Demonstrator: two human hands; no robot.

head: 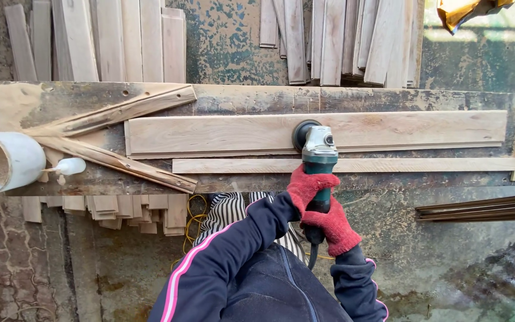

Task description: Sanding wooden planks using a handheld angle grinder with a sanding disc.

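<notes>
A green and grey angle grinder (317, 154) rests its round disc on a long pale wooden plank (388, 130) lying across the workbench (257, 98). My left hand (309, 185), in a red glove, wraps the grinder's body just behind the head. In a matching red glove, my right hand (332, 226) grips the rear of the handle, close to my body. A narrower wooden strip (400, 164) lies along the plank's near edge.
Two angled wooden battens (111, 137) form a wedge stop at the bench's left end. A white pipe (4, 162) sits at the far left. Stacks of boards (120, 39) lean behind the bench, more boards (335, 36) at back right. Short offcuts (120, 211) lie below.
</notes>
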